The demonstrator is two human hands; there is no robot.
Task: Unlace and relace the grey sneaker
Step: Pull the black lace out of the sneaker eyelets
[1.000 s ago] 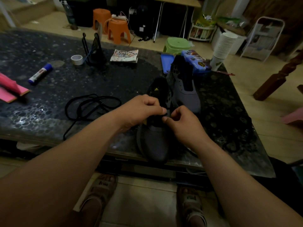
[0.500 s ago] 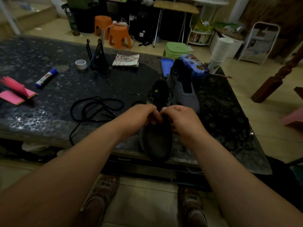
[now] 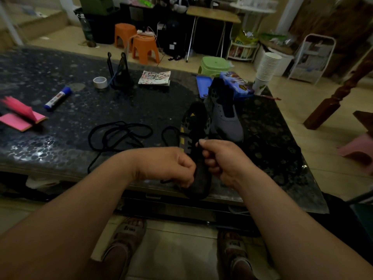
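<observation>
A dark grey sneaker with yellow marks (image 3: 195, 126) lies just below the middle of the frame, on the near edge of a dark speckled stone table (image 3: 60, 150), its toe hanging over that edge toward the person. The right hand (image 3: 224, 158) pinches the end of a black lace (image 3: 198, 144) between thumb and forefinger above the shoe's eyelets, its other fingers curled under. The left hand (image 3: 173, 164) is curled tightly against the sneaker's left side. A short strand shows beneath it, but I cannot tell whether it holds lace or shoe. A second, paler grey sneaker (image 3: 226, 120) stands just beyond and to the right. A loose black lace (image 3: 119, 134) lies tangled left of centre.
</observation>
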